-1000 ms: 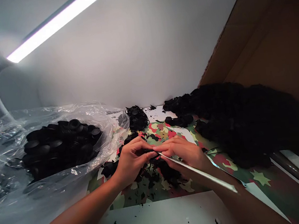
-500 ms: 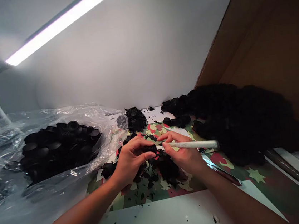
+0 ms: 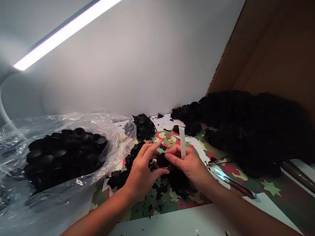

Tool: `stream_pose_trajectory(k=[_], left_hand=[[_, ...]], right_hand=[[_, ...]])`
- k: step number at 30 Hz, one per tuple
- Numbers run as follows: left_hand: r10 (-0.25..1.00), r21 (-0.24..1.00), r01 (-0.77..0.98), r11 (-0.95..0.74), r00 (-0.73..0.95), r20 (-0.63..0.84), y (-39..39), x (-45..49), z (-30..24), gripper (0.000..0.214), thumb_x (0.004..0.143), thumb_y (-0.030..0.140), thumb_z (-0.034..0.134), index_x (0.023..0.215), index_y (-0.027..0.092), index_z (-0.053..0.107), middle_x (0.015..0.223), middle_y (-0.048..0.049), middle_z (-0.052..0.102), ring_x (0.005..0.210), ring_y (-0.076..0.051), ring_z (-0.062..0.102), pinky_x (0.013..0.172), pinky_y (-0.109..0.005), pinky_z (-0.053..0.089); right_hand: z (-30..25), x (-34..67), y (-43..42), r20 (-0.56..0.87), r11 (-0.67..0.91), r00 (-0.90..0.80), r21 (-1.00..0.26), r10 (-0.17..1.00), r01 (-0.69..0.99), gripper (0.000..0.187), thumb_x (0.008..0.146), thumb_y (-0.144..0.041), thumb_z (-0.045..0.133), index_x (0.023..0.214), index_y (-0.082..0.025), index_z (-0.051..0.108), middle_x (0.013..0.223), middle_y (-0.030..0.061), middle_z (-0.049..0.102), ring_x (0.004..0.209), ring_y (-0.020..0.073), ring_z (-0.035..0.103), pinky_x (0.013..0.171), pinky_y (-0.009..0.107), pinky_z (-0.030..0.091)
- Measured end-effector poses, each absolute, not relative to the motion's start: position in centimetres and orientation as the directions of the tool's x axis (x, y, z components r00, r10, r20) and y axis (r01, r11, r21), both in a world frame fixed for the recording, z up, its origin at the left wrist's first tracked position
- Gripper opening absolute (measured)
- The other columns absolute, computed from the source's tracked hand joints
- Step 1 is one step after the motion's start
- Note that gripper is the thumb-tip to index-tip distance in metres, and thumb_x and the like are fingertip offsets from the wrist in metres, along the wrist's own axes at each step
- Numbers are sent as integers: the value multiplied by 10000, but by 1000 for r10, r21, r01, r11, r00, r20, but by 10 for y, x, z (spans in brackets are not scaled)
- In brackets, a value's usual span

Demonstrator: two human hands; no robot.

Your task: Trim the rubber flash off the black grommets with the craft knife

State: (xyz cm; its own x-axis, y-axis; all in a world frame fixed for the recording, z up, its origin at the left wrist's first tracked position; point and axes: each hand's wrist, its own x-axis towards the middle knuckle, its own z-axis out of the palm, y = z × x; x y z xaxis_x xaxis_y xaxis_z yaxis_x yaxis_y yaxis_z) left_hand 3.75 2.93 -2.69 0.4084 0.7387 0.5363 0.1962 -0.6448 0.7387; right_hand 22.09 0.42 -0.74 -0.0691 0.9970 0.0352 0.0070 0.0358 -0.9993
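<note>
My left hand (image 3: pixel 142 169) and my right hand (image 3: pixel 190 165) meet over a patterned mat (image 3: pixel 184 200) strewn with black scraps. Between their fingertips sits a small black rubber part (image 3: pixel 162 160), which both hands pinch. My right hand also grips a thin white-handled tool (image 3: pixel 182 141), which stands nearly upright above the fingers. The left index finger is stretched out toward the right hand.
An open clear plastic bag (image 3: pixel 16 179) of black round caps (image 3: pixel 62 155) lies at the left. A big heap of black parts (image 3: pixel 255 129) fills the right, against a cardboard wall (image 3: pixel 280 43). A small scrap pile (image 3: pixel 144 126) sits behind. Scissors (image 3: pixel 229 180) lie right of my hand. A lamp bar (image 3: pixel 78 22) glows overhead.
The white tool swung from pointing down-right, through level, to nearly upright in my right hand. Both hands stayed together on the small black part, and the left fingers have spread.
</note>
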Motion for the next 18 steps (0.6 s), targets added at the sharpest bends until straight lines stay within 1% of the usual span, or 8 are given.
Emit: stream_pose_trajectory(k=[2,4,6,9,13,15,18], left_hand=[[775,783,149,-604,341,532,30,39,-26,561,792,256,844,1300,278,606,1243,-78,574,1089,-233,642,956,-416,584],[787,790,148,-595,309,535,30,39,-24,407,786,324,850,1144,228,683,1157,-83,625,1098,-254,642,941,-410,585],[783,768,195,-610,302,544,30,38,-22,328,799,322,841,1080,207,715,1060,-79,678,1022,-251,665,891,-390,585],[803,775,239,-586,299,515,29,36,-19,312,808,252,835,1097,206,726,982,-57,724,896,-221,685,809,-338,568],[852,844,209,-494,309,423,27,37,-20,335,801,189,833,1118,215,729,989,-40,741,853,-202,686,763,-303,549],[852,866,156,-475,328,409,27,38,-21,335,811,166,815,1130,217,726,1019,-42,733,881,-200,684,776,-299,553],[838,875,91,-476,349,419,26,38,-21,330,827,192,804,1146,216,720,1080,-63,714,988,-219,677,861,-325,565]], right_hand=[[-6,219,0,94,94,-3,-992,996,79,313,832,-483,739,811,-180,664,721,0,598,669,147,527,634,281,413],[-6,216,-4,136,130,29,-980,990,153,287,856,-472,714,841,-188,674,699,-2,578,632,147,506,597,285,402],[-6,214,-7,164,154,34,-968,986,196,264,880,-457,691,854,-195,671,693,-7,561,601,138,474,564,282,383],[-4,212,-9,149,141,33,-975,988,171,253,893,-448,677,854,-198,653,745,7,600,646,146,525,591,281,428],[0,215,-6,130,126,37,-987,991,95,261,866,-448,702,852,-200,623,763,9,620,701,162,592,653,288,502],[0,216,-4,123,120,36,-990,992,77,269,857,-454,711,862,-201,620,776,8,623,708,161,601,661,290,515],[0,217,-3,106,105,21,-993,994,47,296,832,-470,738,863,-202,618,777,7,622,715,165,605,666,294,520]])
